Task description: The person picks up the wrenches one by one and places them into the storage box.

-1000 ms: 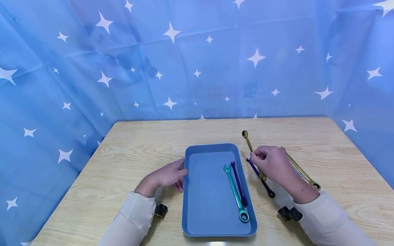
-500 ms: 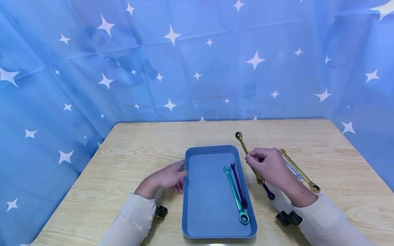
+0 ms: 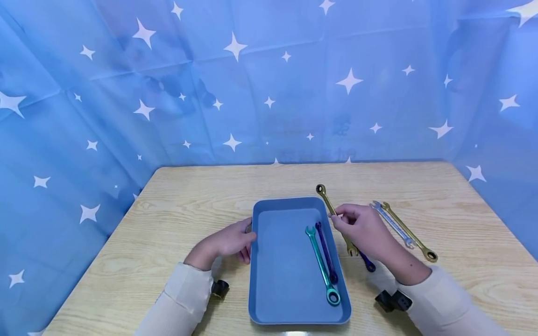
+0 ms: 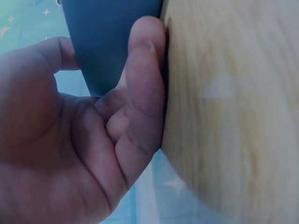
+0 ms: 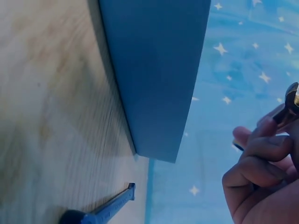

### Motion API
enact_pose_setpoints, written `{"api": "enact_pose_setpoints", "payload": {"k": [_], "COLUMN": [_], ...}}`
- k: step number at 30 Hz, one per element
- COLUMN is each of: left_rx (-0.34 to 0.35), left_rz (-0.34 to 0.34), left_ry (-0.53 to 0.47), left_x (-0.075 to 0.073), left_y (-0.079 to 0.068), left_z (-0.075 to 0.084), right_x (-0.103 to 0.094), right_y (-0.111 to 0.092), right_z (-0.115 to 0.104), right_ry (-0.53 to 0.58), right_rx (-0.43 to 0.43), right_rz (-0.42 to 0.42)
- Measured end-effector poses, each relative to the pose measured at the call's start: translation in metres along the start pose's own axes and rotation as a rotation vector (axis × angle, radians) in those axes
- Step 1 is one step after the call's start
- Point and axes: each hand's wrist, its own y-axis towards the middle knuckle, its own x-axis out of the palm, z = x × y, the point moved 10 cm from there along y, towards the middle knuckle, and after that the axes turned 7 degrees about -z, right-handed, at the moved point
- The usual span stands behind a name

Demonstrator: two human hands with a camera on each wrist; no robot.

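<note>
My right hand pinches a gold combination wrench between thumb and fingers, just right of the blue tray. Its ring end points up and away, its open end down toward the table. In the right wrist view the hand is partly cut off, one wrench end showing at the edge. Below it a dark purple-blue wrench lies on the table, partly hidden. My left hand grips the tray's left wall, thumb at the rim and fingers outside. Inside the tray lie a green wrench and a purple wrench.
Right of my right hand, a silver wrench and another gold wrench lie side by side on the wooden table. A blue star-patterned curtain hangs behind the table and along its sides.
My right hand has moved left toward the tray with the gold wrench, lifting it off the purple-blue wrench. The silver wrench now shows. My left hand stays at the tray.
</note>
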Motion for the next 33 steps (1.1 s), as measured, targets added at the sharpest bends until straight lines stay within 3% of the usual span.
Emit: {"api": "enact_pose_setpoints", "payload": {"k": [6,33], "left_rx": [-0.012,-0.004], "left_rz": [0.004,0.012], "left_ry": [-0.006,0.001], "left_x": [0.000,-0.001], "left_y": [0.000,-0.001], "left_z": [-0.001,-0.001], "right_x": [0.011,0.035], "right_y": [-0.001,-0.004], "right_z": [0.004,0.000], "right_ry": [0.007,0.060], "right_rx": [0.063,0.080], "right_rz": [-0.052,-0.184]}}
